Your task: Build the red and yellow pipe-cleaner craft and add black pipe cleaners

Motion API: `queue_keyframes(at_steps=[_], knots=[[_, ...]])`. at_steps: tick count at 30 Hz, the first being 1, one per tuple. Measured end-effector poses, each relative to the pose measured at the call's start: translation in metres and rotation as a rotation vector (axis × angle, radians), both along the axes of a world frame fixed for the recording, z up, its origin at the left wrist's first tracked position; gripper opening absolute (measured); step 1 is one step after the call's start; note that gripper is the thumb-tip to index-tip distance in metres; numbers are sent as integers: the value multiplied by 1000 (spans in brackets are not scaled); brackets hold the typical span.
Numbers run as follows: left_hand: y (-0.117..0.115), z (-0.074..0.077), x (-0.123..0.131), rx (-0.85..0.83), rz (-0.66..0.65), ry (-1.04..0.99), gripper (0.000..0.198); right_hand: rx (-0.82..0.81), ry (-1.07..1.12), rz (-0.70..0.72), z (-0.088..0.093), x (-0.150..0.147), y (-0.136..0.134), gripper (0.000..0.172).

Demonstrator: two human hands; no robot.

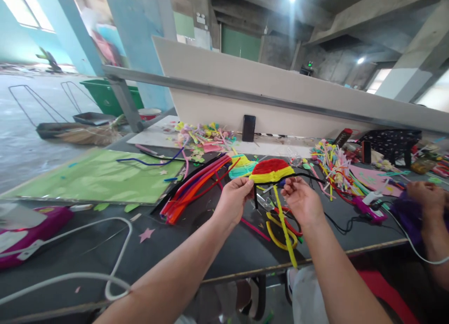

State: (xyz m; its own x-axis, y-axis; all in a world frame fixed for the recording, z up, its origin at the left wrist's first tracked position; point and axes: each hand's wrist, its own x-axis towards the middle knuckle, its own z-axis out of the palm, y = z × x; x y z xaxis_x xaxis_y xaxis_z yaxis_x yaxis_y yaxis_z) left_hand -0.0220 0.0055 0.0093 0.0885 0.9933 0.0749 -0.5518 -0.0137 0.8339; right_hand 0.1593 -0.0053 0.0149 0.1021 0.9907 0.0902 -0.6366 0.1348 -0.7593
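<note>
A half-round piece made of red and yellow pipe cleaners (271, 167) is held up over the table, a yellow pipe cleaner strand (286, 230) hanging down from it. Along its lower edge runs a black pipe cleaner (308, 175), bent downward at the left end. My left hand (232, 201) pinches the black strand at the piece's left corner. At the right corner, the fingers of my right hand (302, 200) close on the same strand. Behind the piece lies a yellow and turquoise pipe cleaner shape (241, 166), partly hidden. Yellow-handled scissors (275, 232) rest below.
Loose pipe cleaners (196, 186) lie left of my hands, beside a green sheet (94, 176). A magenta glue gun (38, 232) with a white cord sits at the left. A phone (249, 128) leans against the back board. Another person's hand (426, 200) is at the right.
</note>
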Motion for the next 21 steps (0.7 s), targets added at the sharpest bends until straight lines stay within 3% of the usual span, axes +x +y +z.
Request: queue_keyframes(at_steps=[3, 10, 21], knots=[[3, -4, 0, -22, 24, 48, 27, 24, -58, 53, 1, 8, -5, 17], [7, -10, -2, -89, -165, 33, 28, -42, -86, -136, -3, 4, -4, 20], [4, -6, -2, -141, -169, 17, 21, -85, -97, -204, -2, 7, -3, 26]])
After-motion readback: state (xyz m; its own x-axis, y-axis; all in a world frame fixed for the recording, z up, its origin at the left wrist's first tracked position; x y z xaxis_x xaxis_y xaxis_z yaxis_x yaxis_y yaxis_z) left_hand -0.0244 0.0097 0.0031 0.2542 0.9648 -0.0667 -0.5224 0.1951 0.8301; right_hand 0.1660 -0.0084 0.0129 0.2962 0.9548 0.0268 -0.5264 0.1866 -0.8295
